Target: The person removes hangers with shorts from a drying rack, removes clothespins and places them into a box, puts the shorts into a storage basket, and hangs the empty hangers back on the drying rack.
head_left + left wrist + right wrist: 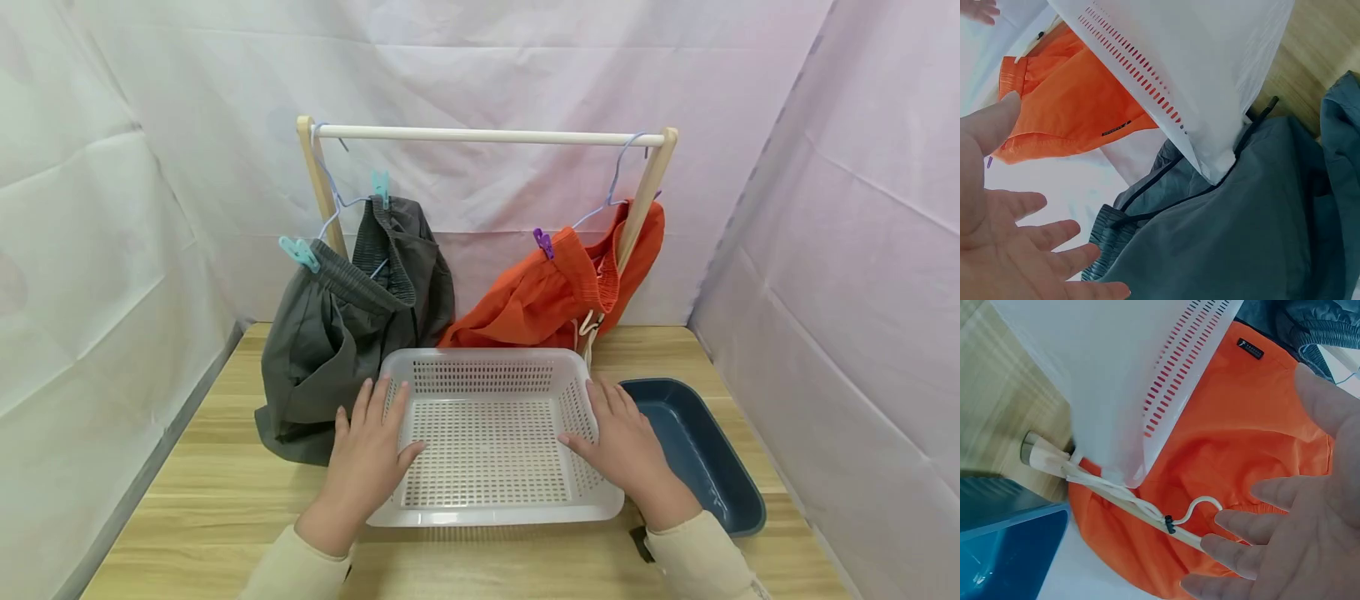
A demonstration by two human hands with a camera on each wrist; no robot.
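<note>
A white perforated plastic basket [487, 515] is in the middle of the head view, between both hands. My left hand [367, 458] is over its left side, fingers spread. Over the right side my right hand [630, 446] is held with straight fingers and thumb apart. Both wrist views show the left palm [1004, 250] and right palm [1310, 550] bare, holding nothing; whether either hand touches the basket I cannot tell. Behind the basket hang dark grey shorts [322, 350] on the left and orange shorts [517, 300] on the right, their lower parts partly hidden by it.
A wooden rack with a white rail [480, 135] stands at the back, holding both garments on hangers. Light blue clothespins [300, 252] grip the grey shorts; a purple clothespin [543, 242] grips the orange ones. To the right lies a dark blue tub [738, 467]. White cloth surrounds the table.
</note>
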